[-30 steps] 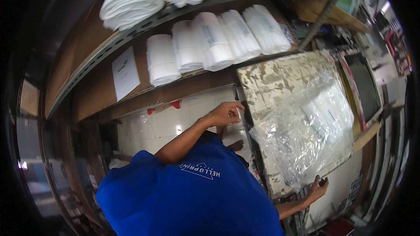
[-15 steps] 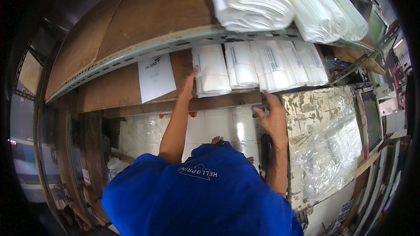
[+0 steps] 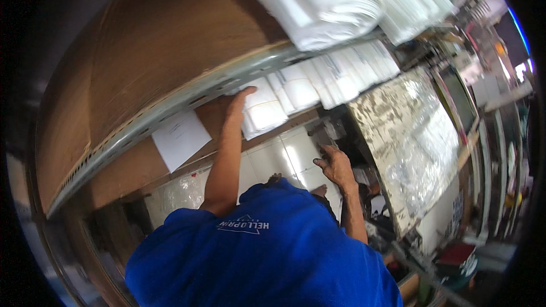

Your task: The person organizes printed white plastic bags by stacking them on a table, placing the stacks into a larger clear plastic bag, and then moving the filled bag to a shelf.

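Observation:
On the lower shelf [image 3: 122, 173], several folded white bundles, which look like plastic bags in rubber bands, stand in a row. My left hand [image 3: 242, 99] rests against the left side of the endmost bundle [image 3: 264, 111], fingers stretched along it and not closed round it. Away from the row, lower and to the right, my right hand [image 3: 336, 166] hangs in the air with thumb and fingers apart, holding nothing. A white paper sheet [image 3: 181, 136] hangs over the lower shelf's front edge, left of my left arm.
Above, a brown upper shelf [image 3: 159, 28] with a perforated metal edge [image 3: 199, 94] carries large white rolled bundles [image 3: 335, 5]. At right stands a stained pale board [image 3: 375, 119] with crumpled clear plastic [image 3: 424, 153] on it. White floor tiles [image 3: 267, 162] show below.
My view has tilted and shifted. My right hand has drawn back from the front of the row, down toward me. The left hand stays by the leftmost bundle.

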### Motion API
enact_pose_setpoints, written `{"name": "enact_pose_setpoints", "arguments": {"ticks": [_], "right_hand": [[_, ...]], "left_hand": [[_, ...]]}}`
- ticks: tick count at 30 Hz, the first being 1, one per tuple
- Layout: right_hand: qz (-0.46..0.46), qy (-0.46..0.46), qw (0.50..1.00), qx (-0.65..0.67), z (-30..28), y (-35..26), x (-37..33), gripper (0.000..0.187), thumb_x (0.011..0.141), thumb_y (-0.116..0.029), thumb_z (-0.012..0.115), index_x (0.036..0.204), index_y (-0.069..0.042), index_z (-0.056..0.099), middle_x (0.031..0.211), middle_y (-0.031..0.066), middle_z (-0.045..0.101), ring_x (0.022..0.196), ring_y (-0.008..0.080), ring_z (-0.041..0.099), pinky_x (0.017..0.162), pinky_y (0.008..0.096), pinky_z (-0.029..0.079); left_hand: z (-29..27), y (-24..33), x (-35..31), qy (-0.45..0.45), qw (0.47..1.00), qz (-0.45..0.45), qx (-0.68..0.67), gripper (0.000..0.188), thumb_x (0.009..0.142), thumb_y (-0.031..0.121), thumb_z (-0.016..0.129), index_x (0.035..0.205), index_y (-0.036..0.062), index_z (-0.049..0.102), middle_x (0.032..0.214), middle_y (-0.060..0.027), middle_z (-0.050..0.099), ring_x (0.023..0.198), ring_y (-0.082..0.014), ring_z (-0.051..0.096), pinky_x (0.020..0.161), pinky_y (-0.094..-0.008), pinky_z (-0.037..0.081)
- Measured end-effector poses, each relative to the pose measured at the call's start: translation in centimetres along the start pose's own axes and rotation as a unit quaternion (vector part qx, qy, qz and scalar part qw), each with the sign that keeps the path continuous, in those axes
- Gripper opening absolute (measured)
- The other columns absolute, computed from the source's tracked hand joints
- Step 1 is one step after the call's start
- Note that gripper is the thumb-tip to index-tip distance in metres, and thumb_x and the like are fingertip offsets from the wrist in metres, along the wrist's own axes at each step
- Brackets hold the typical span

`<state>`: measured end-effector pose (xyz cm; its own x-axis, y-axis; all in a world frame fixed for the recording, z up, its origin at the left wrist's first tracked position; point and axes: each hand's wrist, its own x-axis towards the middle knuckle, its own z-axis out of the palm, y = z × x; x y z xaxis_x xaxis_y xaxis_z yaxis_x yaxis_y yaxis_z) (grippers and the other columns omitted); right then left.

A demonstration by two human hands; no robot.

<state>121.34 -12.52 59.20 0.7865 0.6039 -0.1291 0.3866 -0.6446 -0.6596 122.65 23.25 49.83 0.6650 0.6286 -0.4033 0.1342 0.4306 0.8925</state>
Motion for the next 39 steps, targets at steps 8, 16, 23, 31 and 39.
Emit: {"name": "enact_pose_setpoints", "arguments": {"ticks": [8,16,23,31,39], "right_hand": [[0.063,0.273,0.958,-0.055,-3.5,9.1,-9.6,0.052,0.073,-0.01,0.07,0.122,-0.002,0.055,0.112,0.0225,0.059,0.104,0.0399,0.057,0.089,0.0428,0.047],[0.253,0.337,0.854,-0.306,-11.9,17.5,-19.6,0.094,0.058,-0.016,0.083,0.141,-0.018,0.039,0.135,0.0139,0.043,0.124,0.0357,0.039,0.097,0.0456,0.035],[0.223,0.206,0.915,-0.265,-14.7,28.7,-22.1,0.06,0.067,-0.017,0.079,0.124,-0.013,0.059,0.112,0.0138,0.061,0.104,0.0335,0.056,0.086,0.0443,0.043],[0.044,0.323,0.937,-0.126,-22.6,28.8,-20.6,0.01,0.087,-0.012,0.059,0.086,-0.002,0.058,0.079,0.0184,0.063,0.072,0.0385,0.06,0.063,0.0444,0.047],[-0.076,0.249,0.955,-0.146,-30.1,24.0,-17.9,0.014,0.089,-0.015,0.058,0.09,-0.001,0.057,0.073,0.022,0.062,0.068,0.0412,0.061,0.062,0.046,0.048]], "left_hand": [[-4.9,0.2,2.4,-0.084,0.988,-0.099,-0.082,0.056,0.074,0.021,0.072,0.12,-0.0065,0.055,0.115,-0.015,0.06,0.105,-0.0299,0.059,0.093,-0.0386,0.049],[-6.1,2.9,-5.3,-0.002,0.996,-0.075,-0.055,0.069,0.071,0.027,0.075,0.128,-0.0026,0.049,0.122,-0.0149,0.057,0.11,-0.032,0.055,0.093,-0.0434,0.049],[-6.6,1.7,-18.1,-0.019,0.978,-0.037,-0.206,0.07,0.078,0.034,0.065,0.135,-0.0017,0.043,0.127,-0.0192,0.054,0.115,-0.0364,0.054,0.098,-0.0485,0.046],[1.2,-8.2,-33.5,-0.165,0.948,0.088,-0.256,0.09,0.073,0.043,0.064,0.143,-0.0002,0.028,0.136,-0.0227,0.046,0.12,-0.0412,0.05,0.102,-0.056,0.042],[17.1,-18.9,-42.1,-0.287,0.876,-0.037,-0.386,0.091,0.062,0.031,0.07,0.137,-0.0069,0.036,0.127,-0.0243,0.054,0.111,-0.04,0.057,0.097,-0.0512,0.048]]}}
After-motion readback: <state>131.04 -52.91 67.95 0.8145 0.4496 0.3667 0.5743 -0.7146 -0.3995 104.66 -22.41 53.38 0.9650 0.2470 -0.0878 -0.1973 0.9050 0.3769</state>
